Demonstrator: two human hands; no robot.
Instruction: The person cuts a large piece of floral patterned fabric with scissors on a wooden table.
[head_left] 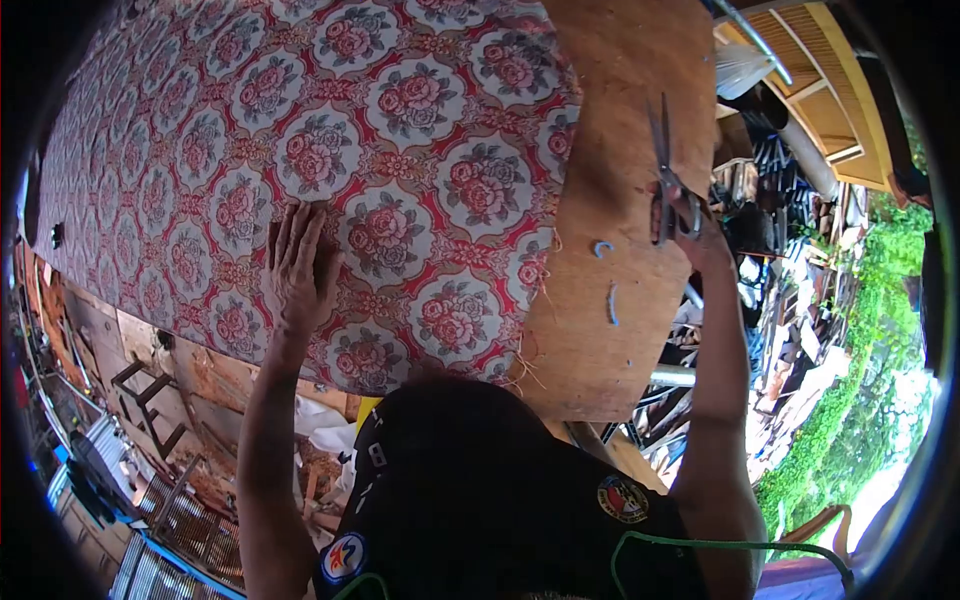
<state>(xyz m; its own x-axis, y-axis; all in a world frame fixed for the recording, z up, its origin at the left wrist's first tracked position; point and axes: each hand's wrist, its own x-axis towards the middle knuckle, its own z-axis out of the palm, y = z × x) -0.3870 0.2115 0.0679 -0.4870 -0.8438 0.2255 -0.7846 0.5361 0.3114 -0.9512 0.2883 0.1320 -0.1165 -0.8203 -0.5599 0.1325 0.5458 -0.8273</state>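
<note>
A large floral fabric (430,190) in red, cream and grey lies spread over a wooden board (610,340). Its right edge looks cut, with loose threads hanging off the lower part. My left hand (303,260) rests on the fabric, palm down with the fingers stretched out. Over the bare wood on the right, my right hand (700,240) grips a pair of scissors (662,160) by the handles. The blades point away from me, slightly parted, and stand apart from the fabric edge.
Two small blue curved pieces, one of them a blue strip (613,303), lie on the board. Beyond its right edge is a heap of scrap (780,200), with green plants (850,400) further out. A dark metal frame (150,405) stands on the ground at the lower left.
</note>
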